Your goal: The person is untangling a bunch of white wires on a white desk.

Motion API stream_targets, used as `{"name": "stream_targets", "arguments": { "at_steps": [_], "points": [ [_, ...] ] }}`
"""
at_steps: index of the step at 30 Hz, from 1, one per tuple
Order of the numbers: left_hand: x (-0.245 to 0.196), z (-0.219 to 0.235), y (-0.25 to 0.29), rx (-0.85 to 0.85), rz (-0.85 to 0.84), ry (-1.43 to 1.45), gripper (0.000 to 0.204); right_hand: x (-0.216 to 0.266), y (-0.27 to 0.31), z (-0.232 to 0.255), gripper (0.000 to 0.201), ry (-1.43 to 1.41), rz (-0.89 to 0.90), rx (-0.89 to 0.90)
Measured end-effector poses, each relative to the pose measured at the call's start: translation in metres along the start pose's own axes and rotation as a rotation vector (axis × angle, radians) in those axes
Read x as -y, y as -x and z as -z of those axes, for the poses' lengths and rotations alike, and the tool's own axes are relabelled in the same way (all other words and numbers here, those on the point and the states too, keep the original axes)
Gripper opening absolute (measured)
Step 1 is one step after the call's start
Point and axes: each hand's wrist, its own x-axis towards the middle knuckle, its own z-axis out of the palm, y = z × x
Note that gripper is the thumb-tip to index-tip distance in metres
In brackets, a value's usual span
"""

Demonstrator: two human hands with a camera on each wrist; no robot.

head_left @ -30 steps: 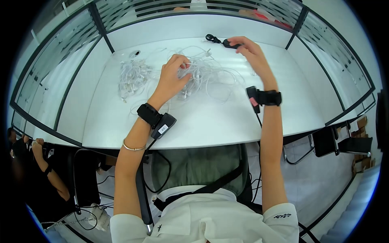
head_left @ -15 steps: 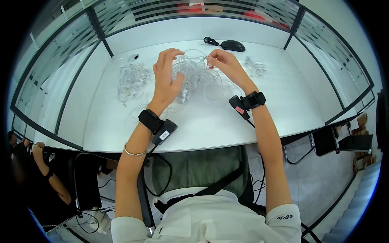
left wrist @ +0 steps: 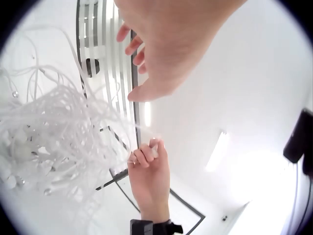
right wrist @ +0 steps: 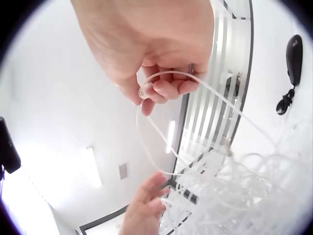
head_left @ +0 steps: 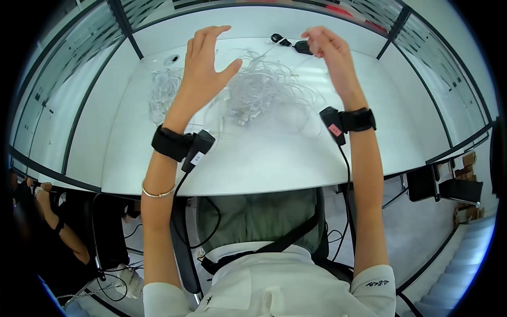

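Note:
A large tangle of thin white cables (head_left: 259, 95) lies mid-table. The right hand (head_left: 335, 61), raised at the pile's right, pinches a white cable with a small round end piece (right wrist: 145, 91) between thumb and fingers; the cable loops from there to the tangle (right wrist: 230, 196). Above the pile's left side, the left hand (head_left: 203, 74) hangs with fingers spread and thumb apart, holding nothing. The left wrist view shows that hand (left wrist: 166, 49) over the tangle (left wrist: 54, 132), with the right hand (left wrist: 150, 171) beyond it.
A smaller cable pile (head_left: 163, 92) lies at the left, partly behind the left hand. A black mouse (head_left: 302, 47) with its bundled cord (head_left: 280, 39) is at the back, partly covered by the right hand. Low white panels (head_left: 211, 26) surround the table. Another person's arm (head_left: 68, 238) shows at lower left.
The right hand has moved from the tangle up and to the right, drawing a cable along. The left hand has lifted away from the tangle, up and to the left, its fingers spread.

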Motion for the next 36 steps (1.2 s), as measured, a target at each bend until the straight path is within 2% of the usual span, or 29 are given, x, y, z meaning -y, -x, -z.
{"name": "stream_targets", "arguments": {
  "at_steps": [2,3,4,5,6,7,11,15,18,21,22,24,27,29,30,32,34,36],
  "points": [
    [0.019,-0.011,0.004,0.114,0.120,0.123,0.050,0.011,-0.008,0.003,0.027,-0.044,0.114,-0.059],
    [0.017,-0.020,0.008,0.173,0.251,0.217,0.040,0.019,-0.013,0.006,0.028,-0.048,0.158,-0.085],
    [0.020,-0.025,0.012,0.281,0.280,0.297,0.037,0.029,-0.018,0.009,0.029,-0.053,0.204,-0.110],
    [0.024,-0.029,0.012,0.389,0.303,0.375,0.035,0.045,-0.024,0.013,0.020,-0.147,0.132,-0.122],
    [0.022,-0.030,0.007,0.497,0.319,0.451,0.033,0.055,-0.025,0.018,0.020,-0.097,0.115,-0.151],
    [0.014,-0.028,0.008,0.350,0.257,0.373,0.024,0.061,-0.029,0.026,0.024,-0.051,0.124,-0.173],
    [0.030,-0.005,0.007,0.088,0.241,0.247,0.024,0.061,-0.026,0.070,0.030,0.164,0.147,-0.262],
    [0.031,0.031,0.005,-0.063,0.194,0.150,0.025,0.051,0.005,0.087,0.030,0.147,0.064,-0.418],
    [0.041,0.040,0.012,-0.006,0.229,0.105,0.028,0.024,0.033,0.101,0.029,0.122,-0.086,-0.475],
    [0.042,0.036,0.018,0.109,0.309,0.230,0.036,0.006,0.047,0.098,0.028,0.086,-0.239,-0.437],
    [0.040,0.033,0.020,0.142,0.334,0.275,0.038,0.000,0.048,0.095,0.027,0.103,-0.257,-0.372],
    [0.044,0.032,0.024,0.256,0.158,0.220,0.057,-0.009,0.051,0.085,0.026,0.143,-0.297,-0.249],
    [0.016,0.035,0.010,0.151,0.190,0.468,0.062,-0.005,0.047,0.063,0.025,0.160,-0.360,-0.021],
    [0.000,0.030,-0.002,0.070,0.186,0.623,0.063,0.000,0.043,0.049,0.029,0.136,-0.309,0.029],
    [-0.003,0.022,-0.007,0.086,0.140,0.526,0.061,0.000,0.042,0.044,0.030,0.113,-0.274,0.033],
    [-0.012,0.000,-0.014,0.131,0.068,0.341,0.057,0.015,0.042,0.029,0.030,0.081,-0.114,-0.035],
    [0.006,-0.046,-0.006,0.084,0.125,0.476,0.051,0.026,0.038,0.027,0.029,-0.039,-0.082,-0.138],
    [0.015,-0.067,-0.002,0.082,0.154,0.441,0.043,0.027,0.034,0.034,0.028,-0.143,-0.053,-0.235]
  ]
}}
